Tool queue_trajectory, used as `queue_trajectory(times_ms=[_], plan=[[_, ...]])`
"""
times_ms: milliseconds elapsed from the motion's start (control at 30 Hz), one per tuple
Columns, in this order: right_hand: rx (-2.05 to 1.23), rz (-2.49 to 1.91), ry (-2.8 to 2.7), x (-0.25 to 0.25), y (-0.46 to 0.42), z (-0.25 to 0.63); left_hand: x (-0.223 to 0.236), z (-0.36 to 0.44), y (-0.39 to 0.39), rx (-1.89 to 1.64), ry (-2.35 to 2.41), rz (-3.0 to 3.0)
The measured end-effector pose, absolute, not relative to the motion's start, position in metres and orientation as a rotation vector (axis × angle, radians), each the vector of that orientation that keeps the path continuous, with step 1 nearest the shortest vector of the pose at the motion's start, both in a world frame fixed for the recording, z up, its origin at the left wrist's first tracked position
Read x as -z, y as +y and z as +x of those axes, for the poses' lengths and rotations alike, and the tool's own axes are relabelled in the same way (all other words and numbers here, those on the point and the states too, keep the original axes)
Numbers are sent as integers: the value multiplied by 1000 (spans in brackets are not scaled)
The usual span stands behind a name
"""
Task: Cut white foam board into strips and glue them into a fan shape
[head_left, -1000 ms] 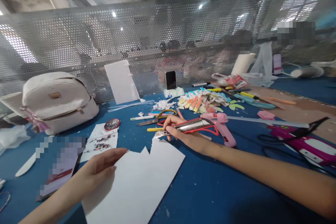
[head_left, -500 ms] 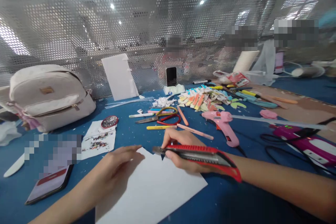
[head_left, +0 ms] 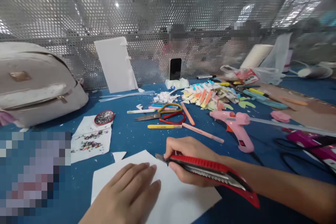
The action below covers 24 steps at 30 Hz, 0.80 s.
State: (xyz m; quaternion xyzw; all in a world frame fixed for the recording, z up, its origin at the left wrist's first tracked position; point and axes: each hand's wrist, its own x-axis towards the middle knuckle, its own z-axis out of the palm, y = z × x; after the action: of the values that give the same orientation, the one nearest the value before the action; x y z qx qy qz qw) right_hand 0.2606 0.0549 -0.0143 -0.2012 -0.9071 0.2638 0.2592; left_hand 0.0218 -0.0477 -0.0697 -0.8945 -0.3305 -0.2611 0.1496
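Gripping a red utility knife [head_left: 210,170] over white paper [head_left: 181,199]

The paper lies on the blue worktop [head_left: 126,136], the right hand [head_left: 190,148] clasping the knife, the left hand [head_left: 128,189] resting open, palm down, on it; scissors [head_left: 154,116] and a pink glue gun [head_left: 243,134] lie beyond.

On the counter [head_left: 76,182], the paper sheet [head_left: 178,201] lies in front, under the left grip [head_left: 128,189], with the cutter [head_left: 217,172] in the right grip [head_left: 191,147]. Behind the sheet lie scissors [head_left: 157,114], the glue gun [head_left: 237,122] to their right, the backpack [head_left: 39,87] far left. Farther back, a phone [head_left: 175,69] stands, apparently on a soft pack [head_left: 178,84], before the screen [head_left: 147,7].
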Motion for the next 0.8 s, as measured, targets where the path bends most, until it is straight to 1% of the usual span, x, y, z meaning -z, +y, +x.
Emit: queue_trajectory(times_ms=[133,333,533,800], plan=[[-679,-436,-2488,19,55,259,81,19,-48,756,-969,-2579],[-634,-318,-2543,21,56,260,82,25,-47,838,-1012,-2564],[-654,-259,-2554,18,58,260,85,25,-48,854,-1036,-2553],[-660,-242,-2431,29,57,267,81,27,-47,877,-1039,-2560]])
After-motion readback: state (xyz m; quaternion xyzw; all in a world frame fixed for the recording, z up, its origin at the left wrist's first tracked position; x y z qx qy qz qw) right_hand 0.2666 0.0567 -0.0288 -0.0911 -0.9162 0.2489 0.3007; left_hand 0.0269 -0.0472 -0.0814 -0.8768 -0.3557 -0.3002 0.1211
